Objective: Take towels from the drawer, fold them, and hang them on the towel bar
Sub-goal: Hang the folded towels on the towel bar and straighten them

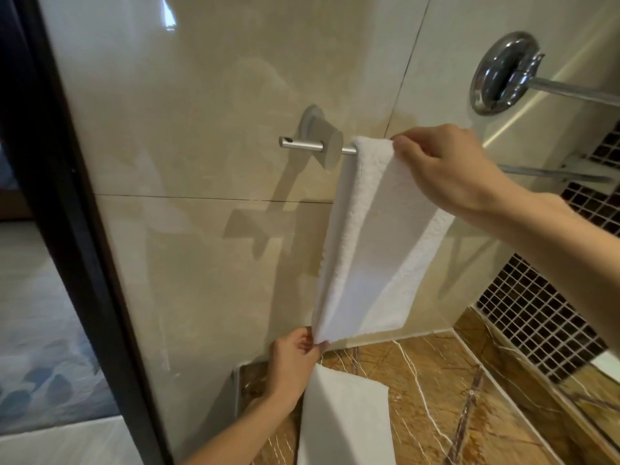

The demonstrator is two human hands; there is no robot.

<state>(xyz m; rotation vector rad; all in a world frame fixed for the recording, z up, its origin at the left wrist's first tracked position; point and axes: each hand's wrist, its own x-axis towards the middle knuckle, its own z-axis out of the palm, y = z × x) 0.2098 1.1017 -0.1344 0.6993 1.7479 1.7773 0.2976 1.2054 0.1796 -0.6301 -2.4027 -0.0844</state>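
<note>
Head: towel (369, 236) hangs lengthwise over bar (302, 145).

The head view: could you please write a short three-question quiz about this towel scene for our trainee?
1. True or false: the right hand grips the white terry towel at the brushed metal towel bar.
2. The left hand pinches that towel's: A) lower corner; B) top fold; C) middle.
3. Fill in: a second folded white towel lies on the brown marble ____.
Key: 1 true; 2 A; 3 countertop.
</note>
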